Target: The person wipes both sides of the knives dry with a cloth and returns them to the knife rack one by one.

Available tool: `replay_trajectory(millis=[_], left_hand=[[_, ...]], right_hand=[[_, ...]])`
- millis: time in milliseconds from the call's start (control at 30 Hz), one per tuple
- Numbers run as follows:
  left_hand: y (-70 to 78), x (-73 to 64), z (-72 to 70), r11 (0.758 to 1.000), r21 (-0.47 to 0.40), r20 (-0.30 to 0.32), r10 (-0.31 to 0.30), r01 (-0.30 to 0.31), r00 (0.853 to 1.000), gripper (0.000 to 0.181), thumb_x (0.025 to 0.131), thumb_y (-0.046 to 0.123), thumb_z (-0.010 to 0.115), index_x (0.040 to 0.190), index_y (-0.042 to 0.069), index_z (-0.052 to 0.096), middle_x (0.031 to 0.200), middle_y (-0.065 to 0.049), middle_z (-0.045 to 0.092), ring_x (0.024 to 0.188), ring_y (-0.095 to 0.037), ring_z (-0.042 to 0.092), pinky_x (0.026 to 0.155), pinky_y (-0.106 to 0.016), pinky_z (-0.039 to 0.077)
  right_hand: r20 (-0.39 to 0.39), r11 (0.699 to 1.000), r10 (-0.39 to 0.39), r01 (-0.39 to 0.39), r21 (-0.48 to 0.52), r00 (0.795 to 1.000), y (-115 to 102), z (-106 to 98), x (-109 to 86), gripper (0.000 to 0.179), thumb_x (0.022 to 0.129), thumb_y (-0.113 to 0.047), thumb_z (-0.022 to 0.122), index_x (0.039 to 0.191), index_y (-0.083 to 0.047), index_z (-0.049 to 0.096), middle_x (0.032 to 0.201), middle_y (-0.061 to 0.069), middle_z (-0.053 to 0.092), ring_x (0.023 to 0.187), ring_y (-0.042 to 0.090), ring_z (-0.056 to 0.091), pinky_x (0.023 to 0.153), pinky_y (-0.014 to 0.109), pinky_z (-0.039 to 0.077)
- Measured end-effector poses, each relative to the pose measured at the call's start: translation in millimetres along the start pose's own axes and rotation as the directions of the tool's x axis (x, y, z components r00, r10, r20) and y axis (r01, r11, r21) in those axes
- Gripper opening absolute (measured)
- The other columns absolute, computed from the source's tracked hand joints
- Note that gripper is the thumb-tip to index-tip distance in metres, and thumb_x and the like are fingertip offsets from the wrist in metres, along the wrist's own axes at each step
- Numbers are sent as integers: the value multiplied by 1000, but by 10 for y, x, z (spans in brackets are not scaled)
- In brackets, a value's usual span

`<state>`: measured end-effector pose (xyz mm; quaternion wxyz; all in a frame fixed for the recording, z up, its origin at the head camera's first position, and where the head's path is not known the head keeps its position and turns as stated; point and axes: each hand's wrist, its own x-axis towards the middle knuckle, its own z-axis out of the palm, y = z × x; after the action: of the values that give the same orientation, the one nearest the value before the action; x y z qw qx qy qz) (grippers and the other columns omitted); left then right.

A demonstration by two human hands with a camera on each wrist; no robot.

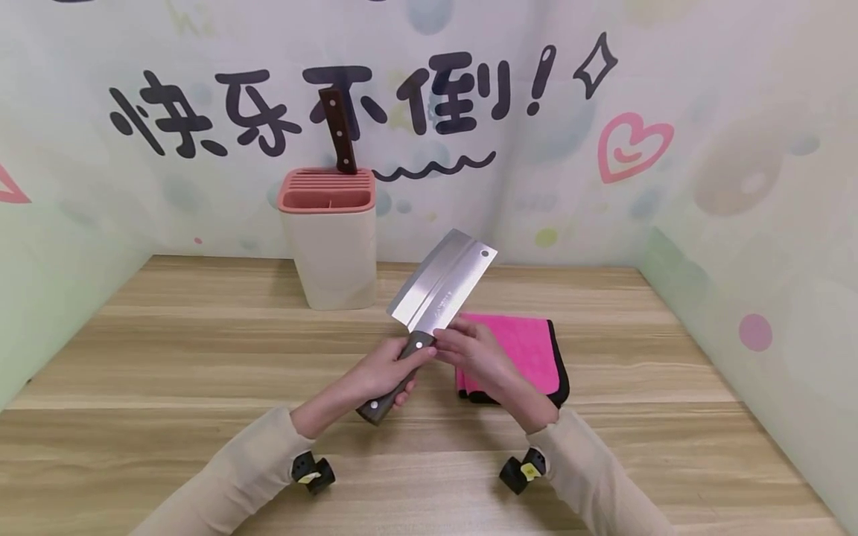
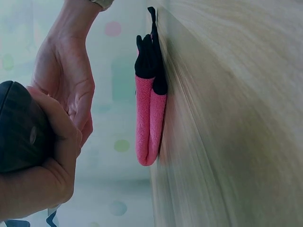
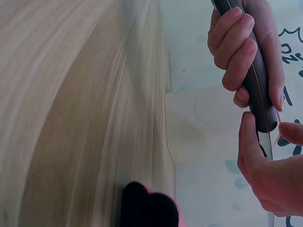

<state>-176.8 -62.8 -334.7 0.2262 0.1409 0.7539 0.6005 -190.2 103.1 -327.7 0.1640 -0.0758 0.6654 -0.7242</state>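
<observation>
In the head view, my left hand (image 1: 385, 372) grips the dark riveted handle (image 1: 383, 398) of a cleaver (image 1: 442, 279), its broad steel blade tilted up and to the right. The right wrist view shows those left fingers (image 3: 236, 52) curled round the handle. My right hand (image 1: 479, 353) is at the junction of handle and blade, with fairly straight fingers (image 3: 248, 137) on one side and the thumb (image 3: 291, 133) on the other. Behind the right hand lies a folded pink cloth (image 1: 526, 350) with black edging.
A white knife block (image 1: 331, 260) with a pink slotted top stands at the back, left of the blade. One brown-handled knife (image 1: 339, 134) sticks up from it. The wooden table (image 1: 201, 357) meets a printed backdrop (image 1: 536, 186) behind and at both sides.
</observation>
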Motion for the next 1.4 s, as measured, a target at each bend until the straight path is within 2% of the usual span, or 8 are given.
replay_trajectory(millis=[200,400,533,667,867,933,1133,1400], left_hand=[[-10,-20,-34,1000,6,-6,-19,19,1000,36,92,34,48,95,-2,43,53,-3,44,38,-10,43,37,-23,42],[-35,-40,-54,1000,14,-5,-10,10,1000,34,93,30,46,90,-3,41,51,-3,44,37,-9,42,37,-23,42],[-59,-49,-73,1000,12,-10,-17,17,1000,33,92,31,47,89,-1,41,51,-3,44,37,-9,42,37,-24,42],[-76,-61,-95,1000,1,-11,-31,31,999,36,92,33,47,93,-2,40,52,-3,43,37,-9,42,38,-25,43],[-77,-79,-129,999,-4,-18,-39,39,999,36,91,33,48,94,-2,40,52,-3,43,37,-10,42,37,-25,43],[-78,-82,-138,999,1,-25,-40,40,999,37,91,34,49,93,-1,40,52,-3,44,37,-9,42,37,-25,43],[-76,-88,-154,999,1,-38,-45,45,998,37,91,35,49,93,-1,41,53,-3,44,37,-9,42,36,-25,42],[-70,-81,-152,999,9,-40,-41,42,998,36,91,35,49,92,-1,42,53,-4,44,37,-9,43,36,-26,43]], right_hand=[[83,1000,-18,19,-12,996,-24,-135,-54,39,93,-9,41,124,14,35,118,28,49,101,22,57,92,35,43],[107,980,9,12,-199,994,-36,-362,-125,44,93,-17,46,127,8,37,123,27,47,110,34,51,92,38,42],[84,925,1,31,-379,996,-51,-520,-160,42,91,-17,49,122,10,41,118,27,51,106,35,53,89,40,45],[118,770,-85,141,-623,989,-57,-656,-203,34,90,-12,50,115,12,48,111,25,55,103,35,54,88,42,46],[222,395,-71,231,-889,973,-18,-796,-298,39,85,-18,59,112,10,53,111,23,55,105,36,51,88,47,43],[209,310,-8,201,-929,978,1,-826,-338,52,81,-27,65,116,8,50,117,25,50,111,38,45,91,49,40],[152,226,123,122,-966,981,69,-858,-403,83,66,-29,78,131,4,36,134,34,25,124,47,24,97,56,29],[143,78,42,139,-987,989,138,-874,-367,82,63,-15,79,126,9,33,127,36,30,117,49,30,87,63,33]])
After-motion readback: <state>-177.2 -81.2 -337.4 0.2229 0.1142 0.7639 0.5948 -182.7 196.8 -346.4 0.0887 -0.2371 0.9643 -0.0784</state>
